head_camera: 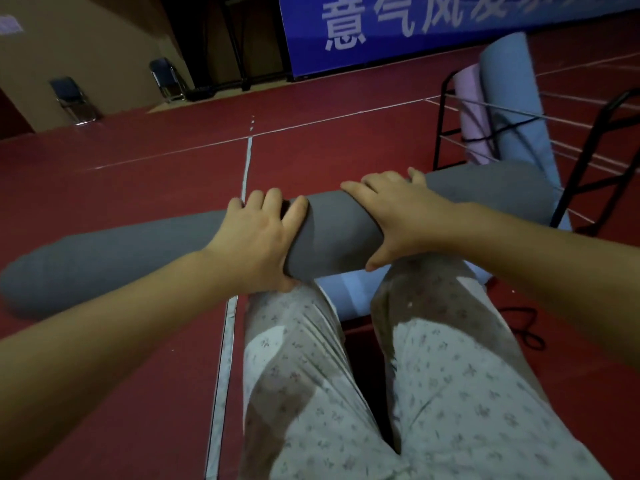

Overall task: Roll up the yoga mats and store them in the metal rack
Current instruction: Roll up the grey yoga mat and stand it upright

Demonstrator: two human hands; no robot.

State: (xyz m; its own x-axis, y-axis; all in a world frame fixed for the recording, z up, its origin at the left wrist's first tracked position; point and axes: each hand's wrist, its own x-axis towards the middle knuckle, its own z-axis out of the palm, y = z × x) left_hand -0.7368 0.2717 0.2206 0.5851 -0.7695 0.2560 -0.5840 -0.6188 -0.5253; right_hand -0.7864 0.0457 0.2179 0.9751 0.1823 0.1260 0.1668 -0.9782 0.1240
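Grey mat: the grey mat (pixel 332 233) is already a full roll and lies across the red floor (pixel 138 188), just in front of your knees, with its right end near the metal rack (pixel 588 161).
Left hand: your left hand (pixel 256 244) grips the roll near its middle; the fingers (pixel 273 199) curl over the top and the thumb holds the near side.
Right hand: your right hand (pixel 398 216) holds the roll just beside the left one, fingers spread over the top and thumb underneath.
Risk, unrolling: both hands hold only the middle, so I think the free ends can loosen when you lift, and the roll may open.
Risk, sagging: the roll is long and soft; the ends may droop and catch on the rack's bars.
Risk, rack space: a blue mat (pixel 516 98) and a pink mat (pixel 472 112) already stand in the rack, so the grey one may push against them.
Risk, cable: a black cable (pixel 526 327) lies on the floor at your right; your foot could catch it.
Floor: red sports floor with white lines (pixel 247 161); a light blue mat (pixel 349 296) lies flat under your legs.
Room: dim hall, a blue banner (pixel 433 29) at the far wall and two folding chairs (pixel 72 98) at the far left.
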